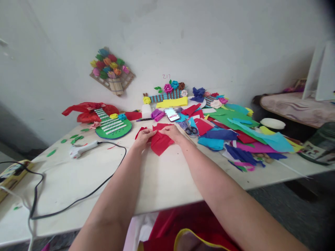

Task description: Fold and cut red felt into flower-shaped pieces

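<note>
Over the middle of the white table, my left hand and my right hand pinch a piece of red crepe paper between them. The sheet hangs down toward me in an uneven point. More red paper shows behind my left fingers. Just past the hands lie a phone with a lit screen, a crumpled purple paper and a dark pen. A pair of scissors rests to the right of my right hand.
A white glue gun lies at left, its black cord looping toward a yellow power strip. Coloured paper sheets heap up at right, near a large green jar. A green paper guitar lies back left.
</note>
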Demonstrator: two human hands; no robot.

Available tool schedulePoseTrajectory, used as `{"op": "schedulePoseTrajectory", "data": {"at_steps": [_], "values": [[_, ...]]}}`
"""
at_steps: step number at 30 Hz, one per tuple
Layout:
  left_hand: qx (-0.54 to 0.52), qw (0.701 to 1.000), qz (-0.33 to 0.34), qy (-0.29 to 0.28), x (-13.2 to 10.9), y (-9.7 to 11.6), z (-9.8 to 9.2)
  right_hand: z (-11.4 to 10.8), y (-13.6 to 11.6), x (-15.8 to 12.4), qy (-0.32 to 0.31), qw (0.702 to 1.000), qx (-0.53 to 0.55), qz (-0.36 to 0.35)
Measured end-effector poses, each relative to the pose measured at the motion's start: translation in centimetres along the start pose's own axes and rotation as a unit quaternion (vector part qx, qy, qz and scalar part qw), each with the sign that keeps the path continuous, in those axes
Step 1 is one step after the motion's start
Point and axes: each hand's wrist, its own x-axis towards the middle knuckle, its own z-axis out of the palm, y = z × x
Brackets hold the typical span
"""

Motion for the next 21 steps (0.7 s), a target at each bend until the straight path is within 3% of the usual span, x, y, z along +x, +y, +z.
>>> {"op": "schedulePoseTrajectory", "data": {"at_steps": [21], "values": [[0.031,0.998,0.062,0.006,0.28,-0.12,0.22,-0.03,-0.02,0.11,-0.015,1.0,-0.017,-0.003]]}}
